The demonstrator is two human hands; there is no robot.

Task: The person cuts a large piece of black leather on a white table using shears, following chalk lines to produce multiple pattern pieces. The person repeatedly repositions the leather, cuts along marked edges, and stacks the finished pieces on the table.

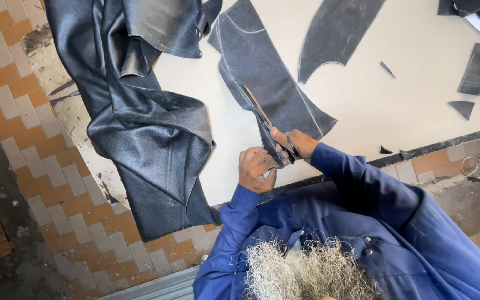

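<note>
Overhead: two hands (256,168), one scissors (262,118).

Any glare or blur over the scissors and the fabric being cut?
Head view: soft daylight, sharp on scissors and fabric piece; sheen on the draped dark cloth, no blinding glare; table bright, not blown out; only faint shadows.
</note>
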